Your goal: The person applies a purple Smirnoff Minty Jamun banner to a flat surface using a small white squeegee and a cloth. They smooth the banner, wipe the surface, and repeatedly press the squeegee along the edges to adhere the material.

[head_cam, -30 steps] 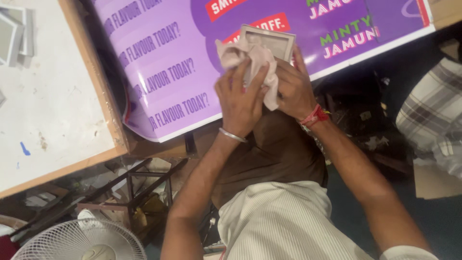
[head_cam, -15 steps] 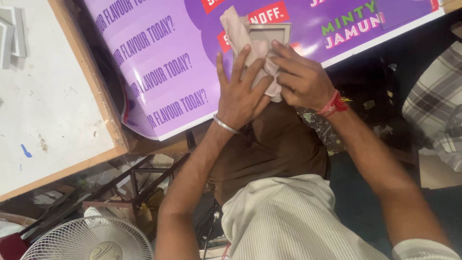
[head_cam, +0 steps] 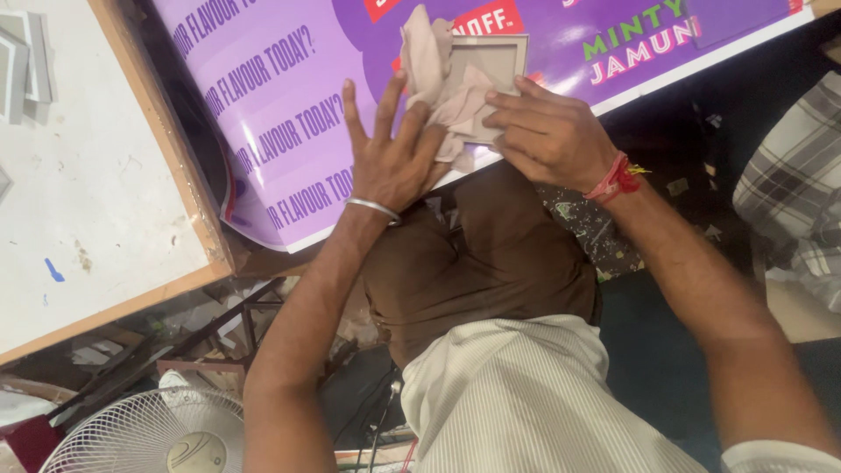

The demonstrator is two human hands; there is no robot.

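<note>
Frame [head_cam: 491, 74] — small, square, pale grey, lying flat on a purple printed banner [head_cam: 289, 105] at roughly twelve o'clock from the person's lap. Its upper and right rails show; the lower left corner is hidden under cloth and fingers.

Cloth [head_cam: 438, 83], pinkish beige, crumpled, draped over the frame's left side, one tail standing up toward twelve o'clock past the frame's top edge.

Left hand [head_cam: 390, 158]: fingers spread wide and pointing to twelve o'clock, fingertips pressed onto the lower folds of the cloth, a thin metal bangle [head_cam: 372, 208] at the wrist. It holds the cloth flat against the banner more than it pinches it.

Right hand [head_cam: 543, 136]: fingers held close together and pointing to nine o'clock, tips on the frame's lower edge where the cloth meets it; red thread band [head_cam: 613, 180] at the wrist. Whether these fingers pinch the rail or merely press it cannot be told.

Relation of note — the frame lies at one o'clock from the left hand and at eleven o'clock from the right; the right hand is the nearer and touches it directly, the left reaching it only through the cloth.

Surroundings: white wooden-edged board [head_cam: 88, 193] at nine o'clock, white fan [head_cam: 149, 434] at seven o'clock, checked fabric [head_cam: 793, 184] at three o'clock.
</note>
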